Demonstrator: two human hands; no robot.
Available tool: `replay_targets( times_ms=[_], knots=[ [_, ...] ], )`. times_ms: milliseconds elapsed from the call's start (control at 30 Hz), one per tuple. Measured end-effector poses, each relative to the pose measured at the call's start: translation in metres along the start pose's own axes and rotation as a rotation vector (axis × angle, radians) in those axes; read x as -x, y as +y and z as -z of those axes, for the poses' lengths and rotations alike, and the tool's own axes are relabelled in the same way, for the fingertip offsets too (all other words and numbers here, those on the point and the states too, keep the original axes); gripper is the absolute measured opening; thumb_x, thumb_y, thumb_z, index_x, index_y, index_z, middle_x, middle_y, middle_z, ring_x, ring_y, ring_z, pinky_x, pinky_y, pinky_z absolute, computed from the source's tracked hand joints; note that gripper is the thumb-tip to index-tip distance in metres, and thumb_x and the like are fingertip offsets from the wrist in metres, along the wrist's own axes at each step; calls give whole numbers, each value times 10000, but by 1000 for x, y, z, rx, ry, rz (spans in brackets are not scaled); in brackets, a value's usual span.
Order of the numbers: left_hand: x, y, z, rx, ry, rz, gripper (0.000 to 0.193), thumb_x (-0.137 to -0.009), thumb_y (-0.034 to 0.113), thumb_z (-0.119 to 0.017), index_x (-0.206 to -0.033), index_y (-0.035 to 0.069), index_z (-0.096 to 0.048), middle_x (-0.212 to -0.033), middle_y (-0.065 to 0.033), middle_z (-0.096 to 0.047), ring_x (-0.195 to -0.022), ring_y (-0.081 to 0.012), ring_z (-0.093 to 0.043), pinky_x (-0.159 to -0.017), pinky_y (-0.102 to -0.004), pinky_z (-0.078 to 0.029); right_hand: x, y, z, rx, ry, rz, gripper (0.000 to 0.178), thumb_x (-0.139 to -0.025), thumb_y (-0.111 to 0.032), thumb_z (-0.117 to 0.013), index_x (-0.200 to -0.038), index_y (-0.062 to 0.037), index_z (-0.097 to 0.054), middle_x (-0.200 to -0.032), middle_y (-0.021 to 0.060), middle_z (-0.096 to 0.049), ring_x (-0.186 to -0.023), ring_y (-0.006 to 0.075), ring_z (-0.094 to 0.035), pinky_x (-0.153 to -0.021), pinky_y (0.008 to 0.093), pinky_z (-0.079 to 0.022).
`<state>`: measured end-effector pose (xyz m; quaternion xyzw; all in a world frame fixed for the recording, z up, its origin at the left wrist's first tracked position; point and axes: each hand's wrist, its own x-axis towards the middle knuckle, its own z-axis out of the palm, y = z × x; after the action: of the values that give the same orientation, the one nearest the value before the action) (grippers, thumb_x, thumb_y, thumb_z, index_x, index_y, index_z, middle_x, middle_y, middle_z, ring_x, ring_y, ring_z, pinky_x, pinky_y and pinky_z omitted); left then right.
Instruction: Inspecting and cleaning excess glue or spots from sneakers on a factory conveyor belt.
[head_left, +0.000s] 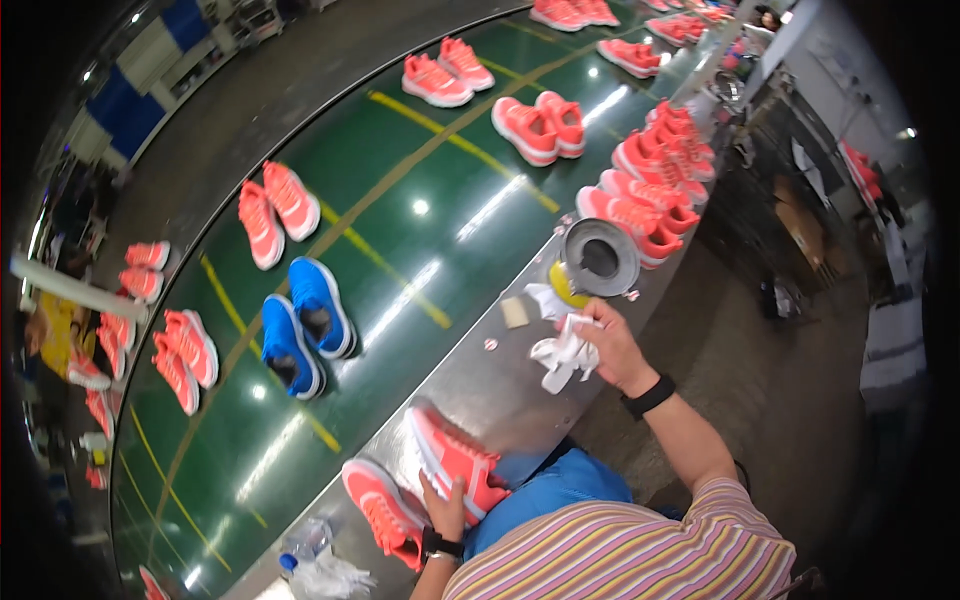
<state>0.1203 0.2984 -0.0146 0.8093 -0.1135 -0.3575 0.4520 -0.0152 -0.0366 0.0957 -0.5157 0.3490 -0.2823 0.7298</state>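
Note:
My left hand (447, 505) grips a coral sneaker (455, 455) by its white sole, close to my lap at the steel ledge. Its look-alike, another coral sneaker (383, 508), lies just left of that hand. Further right, my right hand (617, 348) pinches a crumpled white cloth (563, 357) over the ledge. Right beyond the cloth stands a round grey metal dish (601, 257) with a dark middle, and something yellow (568, 287) shows at its near side. A small beige block (514, 312) sits left of the cloth.
A green belt (400, 240) with yellow lines carries pairs of coral sneakers (278, 213) and one blue pair (305, 325). Several coral sneakers (650, 180) crowd the ledge past the dish. A plastic bottle (305, 545) and white cloths (335, 578) lie at the lower left.

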Motion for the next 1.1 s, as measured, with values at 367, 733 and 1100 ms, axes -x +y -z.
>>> replay_targets(
  times_ms=[367,733,1100],
  knots=[
    [5,25,3,-67,-38,51,824,-783,276,-641,-1342,-104,-170,-1358,-294,-271,-1285,-344,-264,-1057,-364,-202,-91,-28,89,1646,212,197,116,-692,-88,-659,-807,-74,-650,-853,121,-530,-809,337,-577,-689,431,-452],
    [6,34,22,158,-125,153,683,-813,224,-608,-1316,-88,-267,-1256,-205,-445,-1148,-245,-439,-965,-330,-351,-93,-22,115,1375,236,605,140,-760,-118,-606,-841,-5,-615,-830,166,-596,-815,301,-575,-735,380,-445],
    [26,60,37,698,-479,485,698,-815,162,-535,-1389,37,-158,-1272,-119,-425,-1139,-185,-429,-965,-299,-335,28,47,-122,591,-346,-5,149,-784,-119,-627,-897,-25,-599,-818,85,-613,-755,130,-565,-691,267,-457]
  ],
)
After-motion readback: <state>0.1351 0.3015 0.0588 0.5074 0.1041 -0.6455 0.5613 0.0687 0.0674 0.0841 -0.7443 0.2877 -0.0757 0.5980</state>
